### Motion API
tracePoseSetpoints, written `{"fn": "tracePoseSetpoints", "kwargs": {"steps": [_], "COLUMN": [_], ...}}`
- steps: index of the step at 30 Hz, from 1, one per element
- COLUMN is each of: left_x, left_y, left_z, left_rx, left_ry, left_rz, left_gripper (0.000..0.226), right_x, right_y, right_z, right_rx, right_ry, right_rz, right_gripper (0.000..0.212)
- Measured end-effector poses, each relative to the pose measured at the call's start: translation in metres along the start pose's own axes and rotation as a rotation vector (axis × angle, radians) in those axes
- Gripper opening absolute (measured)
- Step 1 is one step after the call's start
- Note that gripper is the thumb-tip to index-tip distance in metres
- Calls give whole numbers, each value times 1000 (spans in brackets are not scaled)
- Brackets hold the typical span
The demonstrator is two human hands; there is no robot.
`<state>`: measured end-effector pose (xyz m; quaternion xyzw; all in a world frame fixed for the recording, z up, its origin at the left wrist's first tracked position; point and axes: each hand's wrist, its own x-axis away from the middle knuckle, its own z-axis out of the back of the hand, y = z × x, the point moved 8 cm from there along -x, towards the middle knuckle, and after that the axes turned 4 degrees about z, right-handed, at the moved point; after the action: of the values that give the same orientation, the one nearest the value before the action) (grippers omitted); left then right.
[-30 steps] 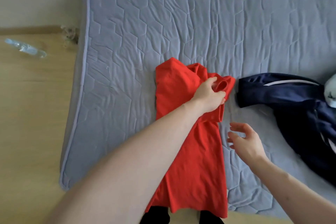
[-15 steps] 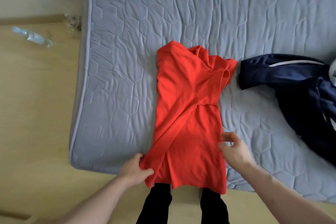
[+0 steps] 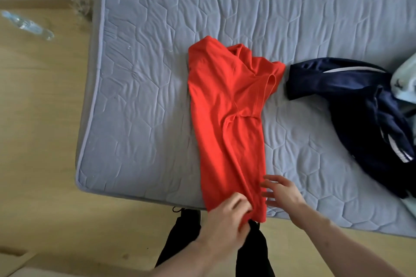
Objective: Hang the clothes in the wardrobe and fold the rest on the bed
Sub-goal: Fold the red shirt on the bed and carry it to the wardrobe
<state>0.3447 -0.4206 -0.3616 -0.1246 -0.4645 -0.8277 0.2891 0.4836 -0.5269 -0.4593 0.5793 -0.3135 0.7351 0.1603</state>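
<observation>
While 0.5 s ago it pinched the left hem corner, the left hand [image 3: 225,218] now grips the red T-shirt [image 3: 227,123] at mid-hem, fingers curled into cloth. Just right, the right hand [image 3: 281,191] hovers with fingers spread. Beyond the grip, both sides lie folded inward on the bed [image 3: 139,101]; I judge the lengthwise fold is next.

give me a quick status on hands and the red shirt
Left hand pinching red shirt hem. Right hand open beside it. Shirt narrow-folded on mattress. Navy jacket lies apart, not in the way.
</observation>
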Motion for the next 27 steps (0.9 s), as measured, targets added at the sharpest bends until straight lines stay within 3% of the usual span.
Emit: {"fn": "tracePoseSetpoints", "kwargs": {"steps": [3,8,11,13,17,19,21,24,27], "left_x": [-13,-23,-24,-37,-92,-125,-163,-214,-242], "left_y": [21,-8,-27,-34,-46,-53,-59,-73,-72], "left_z": [-30,-68,-70,-49,40,77,94,95,93], "left_rx": [-58,-318,-275,-198,-99,-49,-42,-49,-165], "left_ry": [-97,-442,-565,-457,133,330,363,255,198], "left_rz": [-44,180,219,255,328,338,387,565,628], "left_gripper": [19,30,35,30,18,24,37,58,38], "right_x": [-6,-16,-17,-18,-22,-27,-32,-38,-40], "right_y": [-3,-11,-22,-34,-53,-52,-45,-35,-26], "right_z": [12,27,15,-1,-35,-48,-54,-51,-42], "right_rx": [1,113,247,323,371,434,541,628,576], "right_ry": [18,74,74,69,104,126,143,179,197], "right_rz": [37,92,172,271,367,367,343,314,313], "right_gripper": [14,16,16,16,26,37,35,14,24]}}
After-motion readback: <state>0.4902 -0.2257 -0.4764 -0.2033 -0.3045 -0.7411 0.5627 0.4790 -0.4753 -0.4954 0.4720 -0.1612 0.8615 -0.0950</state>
